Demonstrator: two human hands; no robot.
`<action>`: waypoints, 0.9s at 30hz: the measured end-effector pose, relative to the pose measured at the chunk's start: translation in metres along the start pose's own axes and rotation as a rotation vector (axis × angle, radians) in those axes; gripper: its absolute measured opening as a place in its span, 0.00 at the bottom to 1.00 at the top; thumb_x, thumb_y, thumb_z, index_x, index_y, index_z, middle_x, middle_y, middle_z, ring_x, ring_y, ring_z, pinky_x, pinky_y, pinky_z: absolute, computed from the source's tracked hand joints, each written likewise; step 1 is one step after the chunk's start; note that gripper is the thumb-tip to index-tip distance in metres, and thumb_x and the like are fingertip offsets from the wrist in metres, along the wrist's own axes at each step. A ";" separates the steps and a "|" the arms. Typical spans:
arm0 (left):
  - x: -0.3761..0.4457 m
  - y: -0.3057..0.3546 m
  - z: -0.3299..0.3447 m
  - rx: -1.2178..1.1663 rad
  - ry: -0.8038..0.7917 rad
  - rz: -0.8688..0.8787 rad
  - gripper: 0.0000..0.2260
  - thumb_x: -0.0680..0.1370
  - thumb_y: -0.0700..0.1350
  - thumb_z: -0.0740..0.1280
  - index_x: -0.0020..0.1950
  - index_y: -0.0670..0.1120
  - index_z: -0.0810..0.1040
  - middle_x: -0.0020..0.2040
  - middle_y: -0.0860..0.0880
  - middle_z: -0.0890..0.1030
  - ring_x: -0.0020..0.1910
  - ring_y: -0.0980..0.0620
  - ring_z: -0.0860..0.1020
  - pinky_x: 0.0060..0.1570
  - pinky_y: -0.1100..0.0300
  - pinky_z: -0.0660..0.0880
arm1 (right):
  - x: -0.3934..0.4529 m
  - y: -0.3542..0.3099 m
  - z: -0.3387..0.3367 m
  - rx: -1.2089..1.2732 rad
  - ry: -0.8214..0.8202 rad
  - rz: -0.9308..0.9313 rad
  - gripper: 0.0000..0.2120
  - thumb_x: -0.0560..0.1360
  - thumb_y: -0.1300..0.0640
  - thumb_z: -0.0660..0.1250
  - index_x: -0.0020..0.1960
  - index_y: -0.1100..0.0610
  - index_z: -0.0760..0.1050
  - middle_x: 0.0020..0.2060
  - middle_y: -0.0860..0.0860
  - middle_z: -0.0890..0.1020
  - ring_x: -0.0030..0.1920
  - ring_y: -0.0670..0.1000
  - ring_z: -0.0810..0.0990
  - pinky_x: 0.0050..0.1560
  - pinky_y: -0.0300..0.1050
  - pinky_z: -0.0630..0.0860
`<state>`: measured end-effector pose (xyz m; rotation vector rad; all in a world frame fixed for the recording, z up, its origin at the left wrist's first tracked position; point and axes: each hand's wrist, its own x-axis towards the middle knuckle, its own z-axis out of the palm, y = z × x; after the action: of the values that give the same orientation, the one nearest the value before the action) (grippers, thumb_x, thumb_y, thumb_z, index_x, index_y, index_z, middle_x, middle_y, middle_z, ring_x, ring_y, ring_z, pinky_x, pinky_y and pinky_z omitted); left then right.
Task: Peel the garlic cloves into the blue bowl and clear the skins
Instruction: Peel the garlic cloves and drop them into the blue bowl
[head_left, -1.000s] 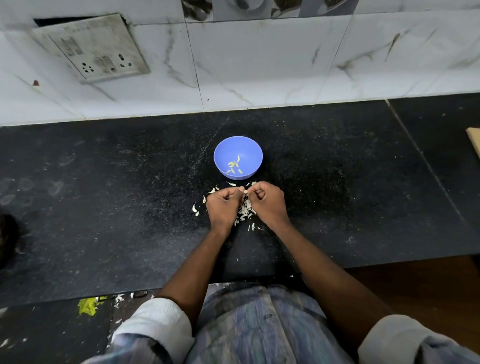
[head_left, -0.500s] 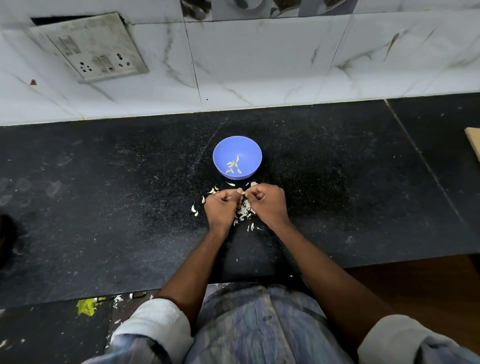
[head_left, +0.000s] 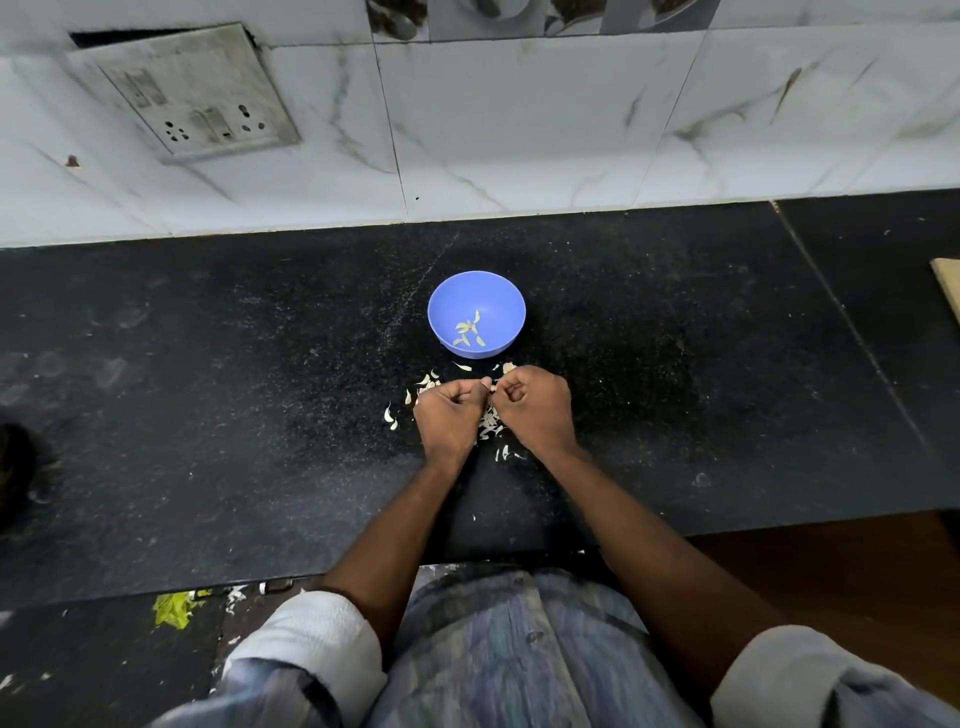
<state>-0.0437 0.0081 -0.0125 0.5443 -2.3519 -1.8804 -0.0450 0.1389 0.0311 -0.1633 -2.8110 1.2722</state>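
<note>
Black speckled counter (head_left: 208, 415) under marble wall tiles (head_left: 519, 130); blue bowl (head_left: 476, 314) just beyond both hands. Left hand (head_left: 451, 415) and right hand (head_left: 535, 410), fingers curled, seemingly pinch a barely visible garlic clove (head_left: 492, 387) over scattered skins (head_left: 488, 423).

The single head camera looks forward and steeply down at the dark surface (head_left: 208, 389); the tiled wall (head_left: 519, 130) is far, the hands near the centre.

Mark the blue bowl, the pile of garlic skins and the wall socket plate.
blue bowl (head_left: 506, 306): head view, inner right wall.
garlic skins (head_left: 489, 422): head view, heap between the wrists.
socket plate (head_left: 195, 93): head view, plate's middle.
</note>
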 end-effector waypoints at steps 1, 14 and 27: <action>-0.002 0.003 0.000 0.004 0.006 -0.004 0.12 0.77 0.50 0.78 0.36 0.48 0.85 0.32 0.53 0.83 0.32 0.56 0.75 0.36 0.56 0.78 | 0.000 0.001 0.000 0.012 0.000 0.004 0.06 0.70 0.55 0.74 0.37 0.55 0.81 0.31 0.46 0.83 0.33 0.45 0.81 0.41 0.50 0.81; -0.005 0.005 0.001 -0.408 -0.195 -0.219 0.08 0.83 0.34 0.67 0.56 0.31 0.83 0.35 0.48 0.83 0.32 0.59 0.77 0.38 0.68 0.76 | -0.003 -0.007 -0.009 0.432 -0.104 0.133 0.03 0.72 0.67 0.71 0.43 0.60 0.82 0.34 0.50 0.86 0.36 0.45 0.85 0.40 0.37 0.79; -0.004 0.008 -0.007 -0.405 -0.180 -0.133 0.05 0.82 0.35 0.70 0.53 0.40 0.86 0.41 0.43 0.84 0.35 0.56 0.77 0.41 0.65 0.77 | 0.001 0.006 -0.004 0.533 -0.125 0.233 0.06 0.78 0.59 0.69 0.45 0.56 0.85 0.37 0.55 0.86 0.34 0.48 0.82 0.35 0.42 0.76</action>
<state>-0.0397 0.0047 -0.0028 0.5153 -1.9778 -2.4734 -0.0449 0.1456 0.0292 -0.4023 -2.4817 2.0925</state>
